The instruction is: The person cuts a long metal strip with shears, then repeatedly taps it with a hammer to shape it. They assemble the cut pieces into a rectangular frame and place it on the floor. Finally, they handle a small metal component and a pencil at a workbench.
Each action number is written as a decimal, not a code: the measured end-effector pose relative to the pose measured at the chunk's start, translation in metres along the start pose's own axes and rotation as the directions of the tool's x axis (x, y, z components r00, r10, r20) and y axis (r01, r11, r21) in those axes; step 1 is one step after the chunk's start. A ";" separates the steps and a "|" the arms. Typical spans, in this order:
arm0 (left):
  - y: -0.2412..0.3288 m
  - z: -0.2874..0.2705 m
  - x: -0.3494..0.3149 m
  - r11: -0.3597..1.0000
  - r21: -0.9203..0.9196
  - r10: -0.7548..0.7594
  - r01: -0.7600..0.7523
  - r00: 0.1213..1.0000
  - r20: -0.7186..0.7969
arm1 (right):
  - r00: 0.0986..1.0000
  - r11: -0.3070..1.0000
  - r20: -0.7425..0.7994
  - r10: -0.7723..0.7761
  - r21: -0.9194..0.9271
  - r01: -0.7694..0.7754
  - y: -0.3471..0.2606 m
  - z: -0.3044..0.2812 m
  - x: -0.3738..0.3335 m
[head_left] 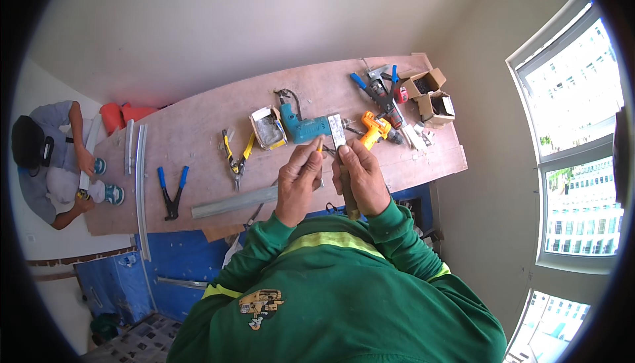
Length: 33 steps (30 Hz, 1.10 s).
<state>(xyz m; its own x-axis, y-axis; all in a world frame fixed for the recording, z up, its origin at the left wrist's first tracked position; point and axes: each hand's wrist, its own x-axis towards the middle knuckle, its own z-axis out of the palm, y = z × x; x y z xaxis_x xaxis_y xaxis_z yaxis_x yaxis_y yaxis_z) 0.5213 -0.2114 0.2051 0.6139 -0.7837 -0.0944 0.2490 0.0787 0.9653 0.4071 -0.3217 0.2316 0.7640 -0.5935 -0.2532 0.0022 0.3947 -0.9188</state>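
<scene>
Head view: right hand (362, 176) grips a flat grey metal strip (337, 130), upright; left hand (299, 179) pinches a yellow pencil (320, 145) beside it.

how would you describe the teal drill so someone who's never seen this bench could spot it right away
Start at the long plywood bench and look just beyond the person's raised left hand. The teal drill lies flat there, beside an open box. It is the only blue-green power tool; the other drill, further right, is orange.
</scene>
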 end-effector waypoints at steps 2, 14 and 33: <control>0.002 -0.003 0.003 0.988 -0.152 0.010 -0.014 1.000 -0.027 | 0.997 0.997 0.037 0.065 -0.035 -0.064 0.001 -0.003 -0.005; 0.013 -0.005 0.001 0.974 -0.220 -0.047 0.058 0.997 0.056 | 0.972 0.987 0.173 0.158 -0.027 -0.156 0.020 0.002 -0.018; -0.005 0.005 -0.019 0.998 -0.037 -0.044 0.043 0.998 -0.037 | 0.996 0.999 0.080 0.033 0.031 -0.035 0.014 0.007 -0.029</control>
<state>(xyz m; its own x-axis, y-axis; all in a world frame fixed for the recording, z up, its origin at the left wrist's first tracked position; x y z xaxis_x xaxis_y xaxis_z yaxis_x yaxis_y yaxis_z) 0.5046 -0.2004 0.2037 0.6299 -0.7628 -0.1461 0.3029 0.0680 0.9506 0.3896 -0.2938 0.2281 0.8128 -0.5223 -0.2581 -0.0050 0.4368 -0.8996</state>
